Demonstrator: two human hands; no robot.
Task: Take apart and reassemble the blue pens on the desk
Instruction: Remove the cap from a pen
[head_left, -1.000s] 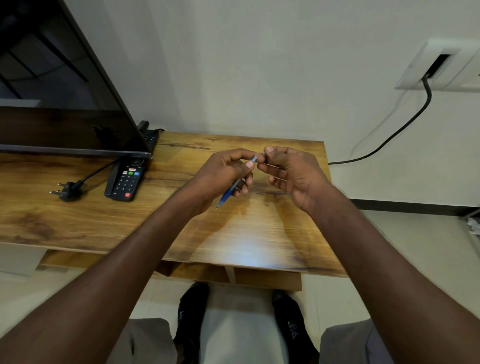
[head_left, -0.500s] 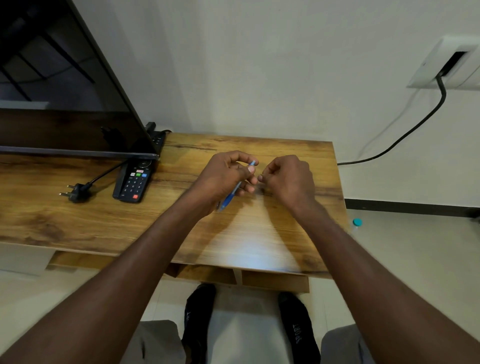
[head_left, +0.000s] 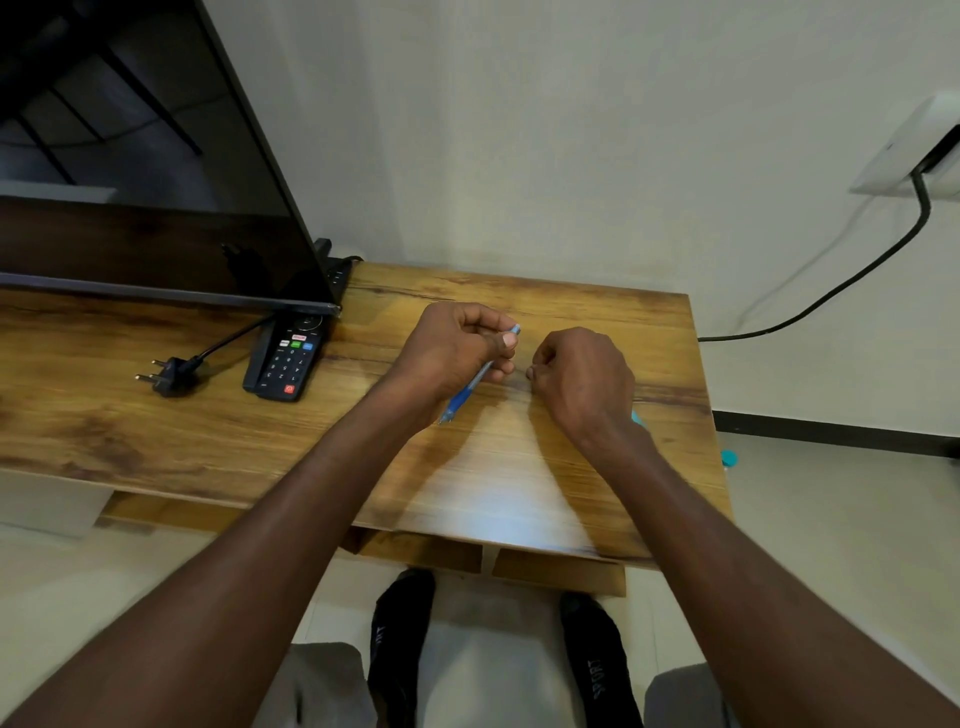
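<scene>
Blue pen (head_left: 470, 387): gripped in left hand (head_left: 452, 351) above desk (head_left: 208, 431); right hand (head_left: 582, 379) beside, fingers curled, contents can't tell.

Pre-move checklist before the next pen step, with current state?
1. Blue plastic pen gripped in left hand: ok.
2. Pen tip points down toward the wooden desk: ok.
3. Pen's upper end exposed past the thumb: ok.
4. Right hand holds a removed part: cannot tell, fingers curled and contents hidden.
5. Hands apart, not touching: ok.
6. Black remote control away from both hands: ok.
</scene>
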